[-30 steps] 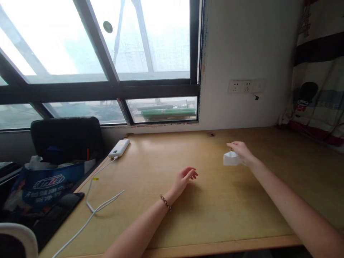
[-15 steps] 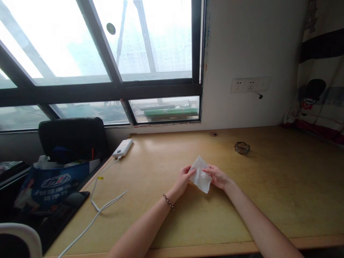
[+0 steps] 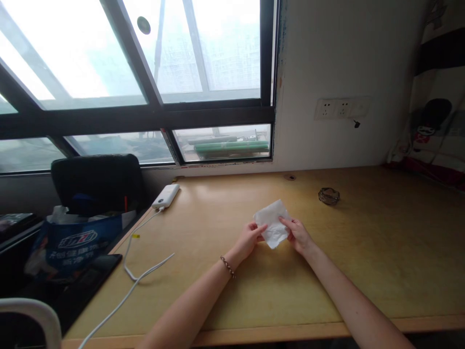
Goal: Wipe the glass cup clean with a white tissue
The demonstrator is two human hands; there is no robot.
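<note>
A folded white tissue [image 3: 273, 219] is held between both hands above the wooden desk [image 3: 225, 295]. My left hand [image 3: 250, 239] pinches its left edge, thumb on top and fingers behind. On the opposite side, my right hand [image 3: 298, 235] grips the right edge with the thumb lying over the front. Creases run across the lower half of the tissue. The fingers behind it are partly hidden. A braided bracelet [image 3: 228, 267] circles my left wrist.
A white power bank [image 3: 166, 196] with a white cable [image 3: 125, 296] lies along the desk's left edge. Toward the back right sits a dark metal ring-shaped object [image 3: 329, 196]. Left of the desk are a black chair [image 3: 96, 182] and a blue bag [image 3: 78, 245].
The tissue has turned in my hands and shows a broader, squarer face, its top corner now further right. Both hands stay on it. The camera view has shifted slightly.
</note>
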